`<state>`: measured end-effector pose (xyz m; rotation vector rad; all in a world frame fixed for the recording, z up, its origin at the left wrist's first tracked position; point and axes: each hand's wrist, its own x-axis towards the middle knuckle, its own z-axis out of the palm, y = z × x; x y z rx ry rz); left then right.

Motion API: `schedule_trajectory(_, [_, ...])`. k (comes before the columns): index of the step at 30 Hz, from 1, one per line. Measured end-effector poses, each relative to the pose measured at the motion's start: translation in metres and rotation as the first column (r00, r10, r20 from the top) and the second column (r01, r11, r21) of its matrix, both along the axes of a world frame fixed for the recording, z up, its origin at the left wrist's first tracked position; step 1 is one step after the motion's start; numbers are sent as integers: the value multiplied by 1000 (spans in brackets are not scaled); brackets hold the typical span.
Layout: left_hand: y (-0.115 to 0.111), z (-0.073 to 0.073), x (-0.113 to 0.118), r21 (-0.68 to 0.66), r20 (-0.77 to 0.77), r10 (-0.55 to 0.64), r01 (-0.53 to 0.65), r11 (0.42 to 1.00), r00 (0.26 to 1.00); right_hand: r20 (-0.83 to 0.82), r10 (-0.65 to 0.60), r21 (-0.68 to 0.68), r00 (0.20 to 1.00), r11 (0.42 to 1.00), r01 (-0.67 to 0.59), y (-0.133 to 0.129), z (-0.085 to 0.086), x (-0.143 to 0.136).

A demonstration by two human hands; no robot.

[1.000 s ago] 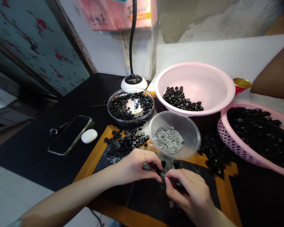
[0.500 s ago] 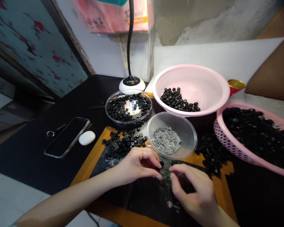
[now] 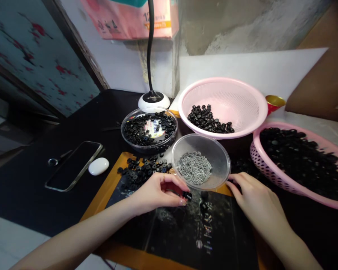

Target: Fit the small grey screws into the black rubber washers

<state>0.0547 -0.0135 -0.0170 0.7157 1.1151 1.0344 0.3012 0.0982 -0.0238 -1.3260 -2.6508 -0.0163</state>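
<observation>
My left hand (image 3: 160, 191), with a ring on one finger, is curled closed at the near side of the clear bowl. Between its fingertips is a small black round part (image 3: 187, 195) that shows a pale metallic glint. My right hand (image 3: 250, 195) is at the right of the bowl, thumb and fingers pinched together beside a dark heap of black parts (image 3: 243, 165); what the fingertips hold, if anything, is hidden. The clear bowl (image 3: 225, 165) contains many short metal pins (image 3: 195, 168). A couple of black parts (image 3: 204, 200) lie on the dark mat (image 3: 180, 232) between my hands.
Black washers (image 3: 138, 172) lie loose left of the bowl, near a clear round dish (image 3: 124, 137) of similar pieces. Two pink baskets (image 3: 250, 93) with black parts stand at the back and right. A lamp (image 3: 154, 100), a phone (image 3: 74, 165) and a white oval case (image 3: 98, 166) are farther left.
My right hand has moved right and away from my left hand, to beside the bowl and the heap. My left hand keeps the black part, nearly in place. The view has shifted slightly.
</observation>
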Motion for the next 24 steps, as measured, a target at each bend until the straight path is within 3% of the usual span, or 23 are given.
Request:
schedule_trajectory(9, [-1,-1,-1,5,18,-3,3,1000,1000,-98,55,-53,994,997,-61,8,-17,7])
schedule_trajectory(12, [-3,0,1,-15,8,-1,1,1000,1000,-127,32,-95,991,995,-45,5,-10,3])
schedule_trajectory(14, [-4,2,3,20,-21,12,-12,1000,1000,-237,8,-146,971,988,-44,0,0,0])
schedule_trajectory(16, [-6,4,4,100,-88,20,-11,995,996,-412,-38,-187,910,981,-43,-8,12,-4])
schedule_trajectory(20, [-8,8,4,341,-282,51,51,939,958,-708,-93,-227,700,969,-101,-31,27,-11])
schedule_trajectory(22, [-9,10,4,425,-346,71,89,901,936,-779,-93,-259,620,948,-184,-43,29,-13])
schedule_trajectory(24, [-10,12,3,475,-386,91,113,873,918,-794,-124,-335,594,906,-258,-53,28,-17])
